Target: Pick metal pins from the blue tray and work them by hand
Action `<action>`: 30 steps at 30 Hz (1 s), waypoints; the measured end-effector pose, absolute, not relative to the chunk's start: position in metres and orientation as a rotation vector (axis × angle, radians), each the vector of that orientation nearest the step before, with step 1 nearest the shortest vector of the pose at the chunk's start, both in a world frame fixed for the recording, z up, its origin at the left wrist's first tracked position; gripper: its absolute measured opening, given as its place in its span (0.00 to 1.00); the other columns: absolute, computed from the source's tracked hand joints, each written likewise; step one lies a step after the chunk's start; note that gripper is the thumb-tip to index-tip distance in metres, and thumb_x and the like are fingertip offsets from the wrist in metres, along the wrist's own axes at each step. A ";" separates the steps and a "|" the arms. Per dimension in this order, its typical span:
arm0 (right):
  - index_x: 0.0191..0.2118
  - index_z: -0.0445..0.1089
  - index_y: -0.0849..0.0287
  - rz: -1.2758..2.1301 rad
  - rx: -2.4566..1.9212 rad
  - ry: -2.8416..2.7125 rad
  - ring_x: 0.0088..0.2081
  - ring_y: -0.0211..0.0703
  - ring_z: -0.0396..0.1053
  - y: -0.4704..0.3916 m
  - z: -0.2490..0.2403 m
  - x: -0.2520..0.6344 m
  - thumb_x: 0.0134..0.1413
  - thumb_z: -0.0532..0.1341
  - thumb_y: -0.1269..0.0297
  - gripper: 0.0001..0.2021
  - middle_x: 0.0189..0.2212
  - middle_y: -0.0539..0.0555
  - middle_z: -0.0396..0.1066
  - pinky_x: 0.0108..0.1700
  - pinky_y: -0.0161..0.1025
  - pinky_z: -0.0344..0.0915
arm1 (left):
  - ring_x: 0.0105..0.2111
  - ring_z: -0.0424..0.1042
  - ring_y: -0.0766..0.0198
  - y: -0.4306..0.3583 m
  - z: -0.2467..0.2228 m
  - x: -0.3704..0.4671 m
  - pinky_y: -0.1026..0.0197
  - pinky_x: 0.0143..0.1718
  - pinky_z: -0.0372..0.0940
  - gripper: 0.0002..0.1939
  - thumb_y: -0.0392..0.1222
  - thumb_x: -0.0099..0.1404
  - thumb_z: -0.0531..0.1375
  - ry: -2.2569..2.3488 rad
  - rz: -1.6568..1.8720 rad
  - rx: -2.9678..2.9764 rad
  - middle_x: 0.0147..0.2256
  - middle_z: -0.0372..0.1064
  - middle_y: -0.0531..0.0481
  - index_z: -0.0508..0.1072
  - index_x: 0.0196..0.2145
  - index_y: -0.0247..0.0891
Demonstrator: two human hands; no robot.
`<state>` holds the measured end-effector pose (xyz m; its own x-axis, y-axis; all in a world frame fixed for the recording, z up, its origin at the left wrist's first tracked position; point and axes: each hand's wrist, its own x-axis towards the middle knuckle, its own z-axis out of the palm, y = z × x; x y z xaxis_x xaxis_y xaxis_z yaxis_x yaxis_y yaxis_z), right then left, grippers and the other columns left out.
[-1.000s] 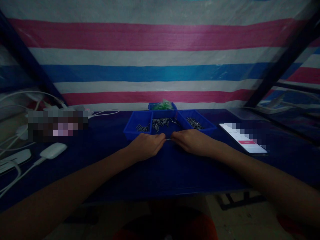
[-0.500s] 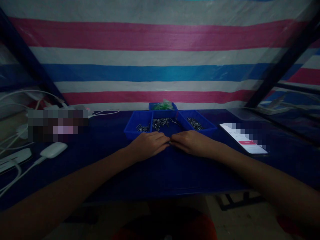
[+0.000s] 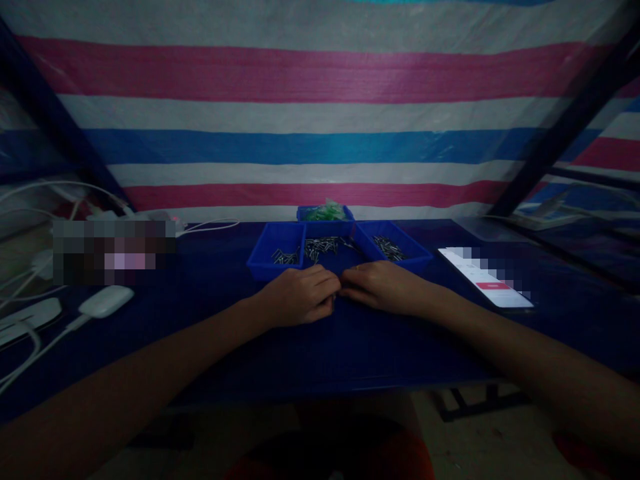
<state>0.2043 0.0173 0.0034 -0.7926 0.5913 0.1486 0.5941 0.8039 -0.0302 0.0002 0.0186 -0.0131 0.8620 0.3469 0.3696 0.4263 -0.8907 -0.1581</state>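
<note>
My left hand (image 3: 305, 293) and my right hand (image 3: 377, 283) meet fingertip to fingertip just in front of the blue bins. Both have their fingers curled closed. A small dark piece peeks out under the left fingertips, too small to name; whatever the right fingers pinch is hidden. Behind my left hand, a blue bin (image 3: 255, 257) holds a few metal screw-like pieces (image 3: 286, 257). More such pieces (image 3: 323, 247) lie in a heap between the bins. The right-hand blue bin (image 3: 423, 253) contains another pile of metal pieces (image 3: 389, 248).
A small blue bin (image 3: 301, 213) with green plastic packets (image 3: 327, 212) stands at the back. On the right lies a lit phone (image 3: 483, 280). White cables and a white charger-like piece (image 3: 107, 302) occupy the left. A striped sheet (image 3: 320, 117) hangs behind the blue table (image 3: 320, 360).
My left fingers have curled further down, and a small dark piece now shows beneath them. My right hand has barely moved.
</note>
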 end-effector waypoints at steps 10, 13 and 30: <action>0.32 0.63 0.61 -0.017 -0.940 -2.860 0.28 0.38 0.65 0.016 0.004 0.203 0.58 0.50 0.62 0.10 0.27 0.52 0.67 0.30 0.35 0.55 | 0.30 0.67 0.66 0.023 -0.018 0.000 0.65 0.28 0.59 0.07 0.40 0.63 0.49 -0.766 -0.433 -2.716 0.28 0.67 0.52 0.65 0.34 0.36; 0.32 0.63 0.61 -0.008 -0.936 -2.858 0.28 0.37 0.65 0.016 0.004 0.203 0.59 0.49 0.64 0.10 0.26 0.52 0.67 0.30 0.35 0.56 | 0.30 0.67 0.67 0.022 -0.018 0.000 0.65 0.28 0.59 0.08 0.40 0.63 0.49 -0.785 -0.431 -2.721 0.29 0.68 0.52 0.65 0.34 0.36; 0.32 0.63 0.61 -0.055 -1.013 -2.813 0.27 0.36 0.64 0.016 0.005 0.202 0.60 0.47 0.64 0.11 0.26 0.53 0.67 0.29 0.35 0.53 | 0.26 0.68 0.68 0.022 -0.017 0.001 0.66 0.24 0.59 0.10 0.43 0.63 0.49 -0.886 -0.433 -2.724 0.26 0.67 0.53 0.66 0.30 0.36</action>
<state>0.2020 0.0158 0.0055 -0.7607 0.6306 0.1539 0.6362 0.7714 -0.0164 0.0007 0.0217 -0.0167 0.7715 0.5306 0.3510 0.6030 -0.7857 -0.1377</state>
